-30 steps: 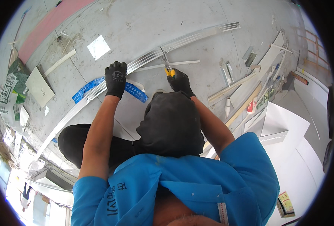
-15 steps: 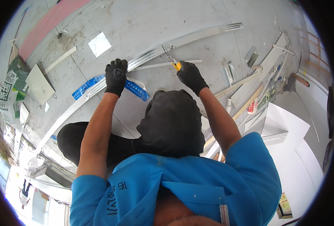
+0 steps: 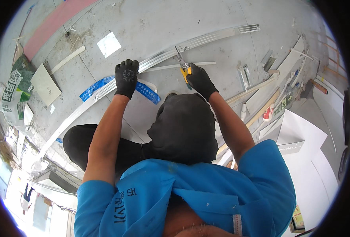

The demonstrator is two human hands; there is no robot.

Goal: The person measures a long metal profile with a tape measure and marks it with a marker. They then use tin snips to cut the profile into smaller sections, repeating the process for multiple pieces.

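Observation:
A long silvery metal channel [image 3: 206, 40] runs diagonally across the floor in front of me, its far end up at the right. My left hand [image 3: 126, 78], in a black glove, is closed round the channel near its middle. In my gloved right hand [image 3: 200, 81] is a pair of tin snips [image 3: 185, 72] with yellow handles. Their blades point away from me and overlap the channel's near edge; whether metal lies between them I cannot tell. A blue printed strip [image 3: 149, 93] passes beneath the channel by my left hand. Just below the snips' blades lies a thin white strip [image 3: 159, 68].
A white square sheet [image 3: 109, 44] lies beyond my left hand. Over on the left are a pale board [image 3: 45, 83] and a green-and-white sack [image 3: 15, 94]. Boards, a short metal channel [image 3: 244, 77] and a red-and-white bottle [image 3: 268, 113] clutter the right. My bent knee [image 3: 184, 128] is close below.
The snips' handles have spread apart, and the lower handle now shows below my right hand. My left hand keeps its hold on the channel. The whole view has shifted slightly.

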